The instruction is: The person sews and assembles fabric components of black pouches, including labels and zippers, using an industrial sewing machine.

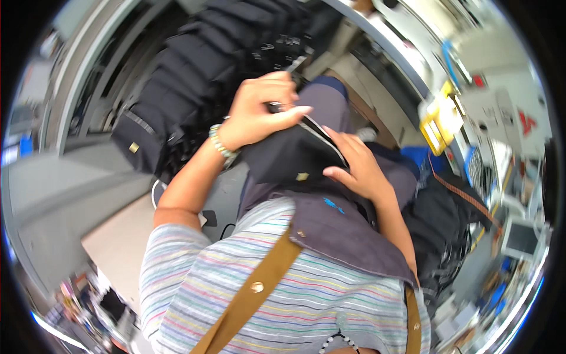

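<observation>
A black bag [277, 154] with a small gold-coloured tag lies across my lap, a pale strip running along its upper edge. My left hand [262, 111], with a beaded bracelet at the wrist, is closed in a fist at the far left end of that edge. A small dark piece [274, 107] shows between its thumb and fingers; its kind cannot be made out. At the edge's right end, my right hand [356, 168] grips the bag, thumb on the near face and fingers over the far side.
Black bags [188, 76] are stacked in a long row at the far left. More black bags [439, 218] lie to my right. A pale board [121, 236] is by my left elbow. At the far right hangs a yellow-framed item [441, 121]. My dark apron [354, 236] reaches the bag.
</observation>
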`<action>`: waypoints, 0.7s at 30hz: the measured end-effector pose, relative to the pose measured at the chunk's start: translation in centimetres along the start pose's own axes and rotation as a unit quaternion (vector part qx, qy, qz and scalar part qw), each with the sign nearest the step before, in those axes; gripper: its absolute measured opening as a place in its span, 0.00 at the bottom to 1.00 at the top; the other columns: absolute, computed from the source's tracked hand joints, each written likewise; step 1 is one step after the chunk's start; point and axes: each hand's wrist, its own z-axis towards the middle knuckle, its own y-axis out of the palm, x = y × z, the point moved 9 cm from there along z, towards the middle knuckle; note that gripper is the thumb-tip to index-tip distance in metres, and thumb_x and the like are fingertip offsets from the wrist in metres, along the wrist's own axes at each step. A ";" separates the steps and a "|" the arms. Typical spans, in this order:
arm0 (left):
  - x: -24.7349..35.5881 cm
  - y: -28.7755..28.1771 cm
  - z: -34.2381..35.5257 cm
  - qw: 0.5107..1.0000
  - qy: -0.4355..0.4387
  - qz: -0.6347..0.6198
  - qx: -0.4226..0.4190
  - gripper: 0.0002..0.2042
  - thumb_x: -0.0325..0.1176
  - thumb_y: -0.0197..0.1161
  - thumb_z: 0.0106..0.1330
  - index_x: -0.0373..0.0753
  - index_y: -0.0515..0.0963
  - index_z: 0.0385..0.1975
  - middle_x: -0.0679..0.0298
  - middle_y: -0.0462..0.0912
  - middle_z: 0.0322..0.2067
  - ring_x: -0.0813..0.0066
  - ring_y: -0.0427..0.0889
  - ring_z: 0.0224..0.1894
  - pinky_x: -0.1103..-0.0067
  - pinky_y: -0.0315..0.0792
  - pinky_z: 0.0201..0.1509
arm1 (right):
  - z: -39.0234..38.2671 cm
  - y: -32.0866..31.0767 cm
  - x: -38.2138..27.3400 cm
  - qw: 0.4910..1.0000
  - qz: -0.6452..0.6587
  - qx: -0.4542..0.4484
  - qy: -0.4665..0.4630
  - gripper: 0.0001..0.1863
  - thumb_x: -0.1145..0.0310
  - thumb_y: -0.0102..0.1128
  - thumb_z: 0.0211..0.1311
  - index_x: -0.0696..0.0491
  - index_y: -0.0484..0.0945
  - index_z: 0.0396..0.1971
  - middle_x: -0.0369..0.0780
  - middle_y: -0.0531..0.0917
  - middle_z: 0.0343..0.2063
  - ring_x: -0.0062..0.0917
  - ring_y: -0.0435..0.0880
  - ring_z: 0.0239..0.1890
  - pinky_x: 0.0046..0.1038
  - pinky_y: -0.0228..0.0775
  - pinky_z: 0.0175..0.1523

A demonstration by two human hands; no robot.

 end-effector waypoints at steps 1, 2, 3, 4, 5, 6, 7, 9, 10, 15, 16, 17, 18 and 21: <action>-0.8 0.4 0.0 0.999 -0.033 -0.009 -0.012 0.16 0.25 0.73 0.55 0.37 0.70 0.14 0.65 0.73 0.19 0.71 0.78 0.29 0.78 0.70 0.34 | -0.3 0.8 0.7 0.999 -0.028 0.014 0.027 0.31 0.59 0.62 0.66 0.59 0.69 0.64 0.49 0.80 0.50 0.46 0.78 0.50 0.39 0.69 0.58; -1.6 0.6 0.0 0.997 -0.062 -0.038 -0.002 0.17 0.27 0.74 0.57 0.36 0.70 0.15 0.65 0.75 0.20 0.74 0.77 0.29 0.77 0.71 0.35 | -0.5 1.7 1.8 0.996 -0.055 0.030 0.056 0.28 0.62 0.62 0.66 0.59 0.71 0.62 0.49 0.81 0.48 0.46 0.79 0.47 0.38 0.71 0.54; -2.0 0.3 -0.1 0.995 -0.090 -0.039 -0.002 0.13 0.28 0.72 0.60 0.36 0.74 0.19 0.64 0.78 0.25 0.75 0.79 0.33 0.77 0.73 0.39 | -0.3 2.0 2.1 0.997 -0.017 0.042 0.067 0.22 0.67 0.60 0.67 0.60 0.73 0.58 0.47 0.83 0.46 0.42 0.82 0.44 0.34 0.73 0.52; -2.6 0.0 -0.4 0.992 -0.118 -0.044 -0.002 0.09 0.29 0.71 0.62 0.36 0.78 0.24 0.64 0.81 0.30 0.76 0.80 0.36 0.77 0.74 0.43 | -0.1 2.4 2.1 0.998 -0.014 0.032 0.050 0.22 0.67 0.60 0.67 0.60 0.73 0.58 0.47 0.83 0.46 0.42 0.82 0.44 0.34 0.73 0.52; -2.8 -1.1 -0.3 0.991 -0.110 -0.070 0.036 0.06 0.30 0.69 0.65 0.37 0.80 0.34 0.64 0.81 0.37 0.75 0.80 0.43 0.77 0.74 0.50 | -0.1 1.7 2.7 0.995 0.041 0.062 0.063 0.20 0.68 0.59 0.69 0.61 0.73 0.57 0.47 0.83 0.46 0.38 0.83 0.45 0.32 0.73 0.53; -3.1 -2.3 -0.6 0.988 -0.101 -0.097 0.071 0.09 0.32 0.67 0.67 0.37 0.81 0.44 0.64 0.81 0.44 0.75 0.80 0.49 0.77 0.73 0.56 | -0.1 1.2 3.2 0.988 0.096 0.091 0.079 0.19 0.68 0.57 0.71 0.61 0.73 0.56 0.46 0.84 0.46 0.34 0.84 0.46 0.30 0.72 0.54; -4.9 -3.0 -2.0 0.965 -0.183 -0.163 0.092 0.19 0.34 0.63 0.71 0.38 0.74 0.60 0.62 0.77 0.56 0.73 0.74 0.61 0.76 0.69 0.65 | 0.1 0.4 3.3 0.977 0.131 0.127 0.107 0.18 0.68 0.55 0.73 0.62 0.73 0.55 0.46 0.84 0.46 0.31 0.83 0.48 0.29 0.71 0.55; -7.2 -4.4 -4.7 0.952 -0.236 -0.128 0.145 0.31 0.36 0.64 0.71 0.38 0.60 0.70 0.56 0.66 0.67 0.66 0.70 0.65 0.72 0.69 0.66 | 0.4 -1.0 3.8 0.953 0.186 0.197 0.138 0.17 0.65 0.51 0.76 0.63 0.73 0.53 0.46 0.83 0.46 0.28 0.82 0.49 0.28 0.70 0.56; -7.9 -4.3 -5.9 0.941 -0.264 -0.128 0.168 0.35 0.38 0.64 0.70 0.39 0.54 0.73 0.54 0.61 0.70 0.63 0.69 0.67 0.71 0.69 0.66 | 0.7 -1.4 3.6 0.954 0.178 0.205 0.128 0.17 0.64 0.49 0.77 0.63 0.73 0.53 0.44 0.82 0.46 0.28 0.81 0.49 0.28 0.70 0.57; -7.1 1.9 -10.1 0.879 -0.360 -0.238 0.202 0.51 0.44 0.73 0.62 0.34 0.42 0.75 0.50 0.60 0.69 0.63 0.69 0.66 0.69 0.68 0.67 | 4.1 2.6 -0.1 0.942 0.283 0.160 0.083 0.17 0.65 0.45 0.79 0.61 0.69 0.57 0.42 0.78 0.50 0.24 0.75 0.53 0.26 0.65 0.61; -6.3 1.4 -10.1 0.880 -0.361 -0.235 0.203 0.51 0.44 0.73 0.62 0.34 0.42 0.75 0.50 0.60 0.69 0.63 0.69 0.66 0.69 0.68 0.67 | 4.8 3.2 -1.9 0.928 0.334 0.156 0.056 0.17 0.65 0.44 0.80 0.61 0.69 0.58 0.41 0.77 0.50 0.22 0.74 0.53 0.25 0.64 0.61; -5.0 0.2 -10.1 0.861 -0.354 -0.269 0.247 0.52 0.42 0.74 0.61 0.34 0.42 0.75 0.48 0.60 0.69 0.62 0.67 0.68 0.70 0.66 0.68 | 5.2 4.0 -2.7 0.914 0.376 0.142 0.047 0.17 0.65 0.44 0.80 0.61 0.68 0.58 0.40 0.77 0.50 0.22 0.74 0.53 0.25 0.64 0.61; -4.3 -0.7 -10.4 0.840 -0.345 -0.302 0.290 0.53 0.40 0.76 0.59 0.33 0.42 0.75 0.46 0.60 0.69 0.60 0.64 0.70 0.70 0.65 0.70 | 5.6 4.6 -3.1 0.899 0.417 0.129 0.038 0.17 0.65 0.44 0.80 0.61 0.68 0.58 0.40 0.77 0.51 0.22 0.73 0.54 0.24 0.64 0.61; -2.3 -8.0 -12.8 0.865 -0.269 -0.123 0.405 0.47 0.33 0.74 0.58 0.37 0.52 0.75 0.45 0.56 0.72 0.56 0.55 0.75 0.66 0.57 0.74 | 6.1 5.2 -3.5 0.914 0.398 0.077 0.025 0.23 0.64 0.47 0.78 0.59 0.63 0.67 0.41 0.73 0.56 0.22 0.72 0.56 0.25 0.64 0.61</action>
